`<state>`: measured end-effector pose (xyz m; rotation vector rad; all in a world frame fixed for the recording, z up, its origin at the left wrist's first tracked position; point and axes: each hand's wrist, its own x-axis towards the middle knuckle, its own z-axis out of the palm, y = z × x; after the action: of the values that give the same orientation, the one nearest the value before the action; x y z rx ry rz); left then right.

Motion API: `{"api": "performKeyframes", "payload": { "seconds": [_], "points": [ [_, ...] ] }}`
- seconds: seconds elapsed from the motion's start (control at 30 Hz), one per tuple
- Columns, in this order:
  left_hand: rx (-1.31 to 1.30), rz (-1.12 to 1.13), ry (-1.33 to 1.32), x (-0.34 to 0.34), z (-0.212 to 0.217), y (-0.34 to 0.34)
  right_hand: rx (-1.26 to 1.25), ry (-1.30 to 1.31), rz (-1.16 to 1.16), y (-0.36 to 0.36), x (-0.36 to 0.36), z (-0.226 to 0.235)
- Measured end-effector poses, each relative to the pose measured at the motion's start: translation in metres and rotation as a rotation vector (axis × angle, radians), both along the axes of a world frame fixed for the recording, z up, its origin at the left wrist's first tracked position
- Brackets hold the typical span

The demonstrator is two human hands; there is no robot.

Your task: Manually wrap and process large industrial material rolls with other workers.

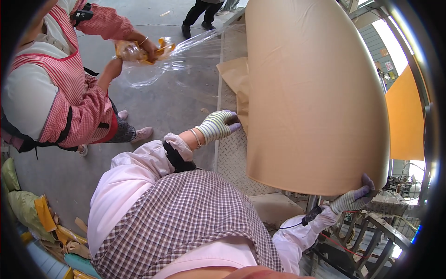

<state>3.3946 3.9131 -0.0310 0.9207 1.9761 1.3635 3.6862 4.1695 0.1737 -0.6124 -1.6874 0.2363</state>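
A huge roll of brown paper [316,97] fills the right half of the view. My left hand [219,126], in a striped glove with purple fingertips, hovers just left of the roll. Its fingers are loosely bent and apart, with nothing visible between them. Beside it, a loose flap of brown paper [234,76] hangs off the roll's left side. My right hand [353,199], gloved the same way, rests against the roll's near right edge. Its visible fingers stretch over the paper; the others are partly hidden.
At left, a co-worker [55,88] in a red-striped apron grips bunched clear plastic film [186,51] and orange material [162,46]. Another person's legs [202,14] stand behind. A metal tread plate [232,160] borders the roll. Stair railings [371,237] stand lower right; sacks [25,209] lie lower left.
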Motion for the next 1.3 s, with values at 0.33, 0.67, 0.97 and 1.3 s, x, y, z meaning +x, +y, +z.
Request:
{"api": "performKeyframes", "payload": {
  "seconds": [0.33, 0.67, 0.97, 1.3],
  "points": [
    [0.016, -0.021, -0.039, 0.007, -0.007, 0.001, 0.006, -0.02, 0.007, 0.008, 0.015, 0.004],
    [0.023, 0.003, -0.076, 0.004, -0.011, 0.002, 0.072, -0.059, -0.028, 0.017, 0.019, 0.005],
    [0.015, -0.005, -0.118, 0.006, -0.015, 0.003, 0.068, -0.09, -0.027, 0.015, 0.022, 0.006],
    [0.063, -0.041, 0.239, -0.002, -0.006, 0.024, 0.055, 0.021, 0.095, 0.028, 0.021, -0.006]
  ]
}}
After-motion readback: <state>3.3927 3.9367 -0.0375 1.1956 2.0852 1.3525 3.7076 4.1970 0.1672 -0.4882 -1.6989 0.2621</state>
